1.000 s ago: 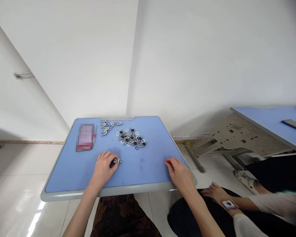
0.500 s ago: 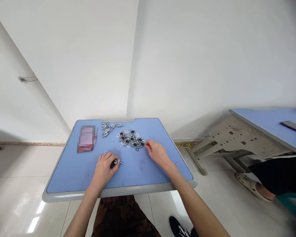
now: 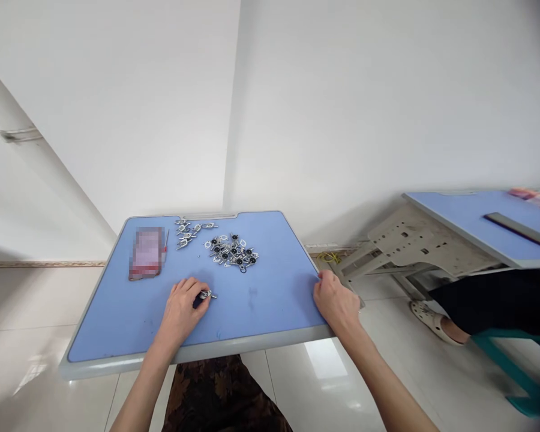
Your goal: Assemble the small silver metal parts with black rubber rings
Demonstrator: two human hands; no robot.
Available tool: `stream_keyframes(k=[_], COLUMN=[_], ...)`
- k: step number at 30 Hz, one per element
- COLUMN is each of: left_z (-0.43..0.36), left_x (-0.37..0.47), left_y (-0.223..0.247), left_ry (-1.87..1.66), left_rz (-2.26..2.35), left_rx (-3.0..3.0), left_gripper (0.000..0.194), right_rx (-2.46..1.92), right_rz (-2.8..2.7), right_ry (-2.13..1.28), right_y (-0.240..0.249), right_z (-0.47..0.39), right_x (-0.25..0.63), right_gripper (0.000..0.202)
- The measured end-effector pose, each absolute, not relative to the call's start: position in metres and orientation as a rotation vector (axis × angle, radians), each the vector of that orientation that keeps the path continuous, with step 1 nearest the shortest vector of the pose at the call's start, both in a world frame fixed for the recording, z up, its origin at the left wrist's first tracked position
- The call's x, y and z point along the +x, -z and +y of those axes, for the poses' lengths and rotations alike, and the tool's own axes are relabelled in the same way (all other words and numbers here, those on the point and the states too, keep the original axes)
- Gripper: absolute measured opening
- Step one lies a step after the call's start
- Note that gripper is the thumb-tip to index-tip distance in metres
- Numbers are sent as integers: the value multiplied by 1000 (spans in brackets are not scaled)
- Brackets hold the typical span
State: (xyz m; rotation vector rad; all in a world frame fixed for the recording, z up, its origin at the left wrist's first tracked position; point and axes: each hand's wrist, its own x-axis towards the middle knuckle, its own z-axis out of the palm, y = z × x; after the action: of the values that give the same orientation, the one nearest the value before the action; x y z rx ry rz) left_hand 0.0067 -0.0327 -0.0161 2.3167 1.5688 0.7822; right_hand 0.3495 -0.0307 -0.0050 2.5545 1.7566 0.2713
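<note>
On the blue desk (image 3: 261, 306), my left hand (image 3: 184, 306) pinches a small silver metal part (image 3: 206, 294) low over the desktop. My right hand (image 3: 337, 298) is at the desk's right edge, its fingers curled together; whether anything is inside them is hidden. A pile of metal parts with black round pieces (image 3: 232, 252) lies near the middle of the desk, between and beyond my hands. Several silver metal parts (image 3: 185, 234) form a smaller group at the back left of that pile.
A blurred flat item (image 3: 146, 252) lies at the desk's left, beside a thin red-handled tool (image 3: 165, 242). Another desk (image 3: 472, 210) stands at the right, bearing a dark bar (image 3: 519, 229). Below it shows a person's foot in a light clog (image 3: 432, 321).
My right hand has left the pile and moved right, to the desk's edge. My left hand keeps its pinch on the metal part. The view has turned slightly to the right.
</note>
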Motion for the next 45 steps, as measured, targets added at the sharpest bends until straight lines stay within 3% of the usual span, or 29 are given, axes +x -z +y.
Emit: stream_keyframes(k=[11,18,21,25,28,33,36,39,45], left_z=[-33,-33,-34,-34,-33,-29,-29,-29,-28], left_x=[9,11,11,12,12,14,14,14,14], left_y=[15,13,11,10,9,6,5,5,4], left_ry=[-791,-784,-772,-748,-747,-735,-754,-771,-763], left_rz=[1580,1589,1595,1592,1573,1558,1556,1553,1573], left_rx=[2292,2277,2269,2266,2275,2269,2266,2263,2237], left_gripper=[8,7,7,8,9,9,10,11,9], right_rx=[2572,2707,2947,2782,2151,1434,1109,951,1177], right_rz=[2203,2435,2600,2870,2986,2479,2379,2413,2734], right_ry=[-99,82,467,985,2223,2921,3006,2941,2571], right_y=[3,-12,-29,-46,-50,-43,-37,-34,-36], right_z=[88,120,123,113,94,62,52,46,45], right_x=[288,274,284,280,258,216,201,195,200], right_gripper=[30,32,33,27,29,21,17,27,30])
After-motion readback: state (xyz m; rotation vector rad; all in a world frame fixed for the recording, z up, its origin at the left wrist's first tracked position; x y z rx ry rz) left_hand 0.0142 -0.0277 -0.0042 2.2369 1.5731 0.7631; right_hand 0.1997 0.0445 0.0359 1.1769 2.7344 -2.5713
